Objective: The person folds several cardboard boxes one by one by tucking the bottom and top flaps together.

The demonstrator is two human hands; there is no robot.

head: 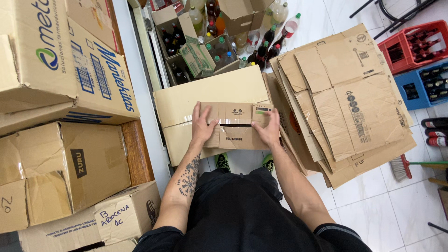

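I hold a small brown cardboard box (237, 122) in front of me, its flaps folded in over the top. My left hand (202, 126) grips its left side with the thumb on the flap. My right hand (267, 129) grips its right side the same way. The small box rests against a larger flattened cardboard box (210, 93) that stands upright behind it.
A pile of flattened cardboard (347, 102) lies on the white tiled floor at right. Stacked closed cardboard boxes (65, 130) fill the left. Open cartons with several bottles (219, 42) sit beyond. Red (413, 44) and blue (427, 84) bottle crates stand at far right, a broom (406, 166) lower right.
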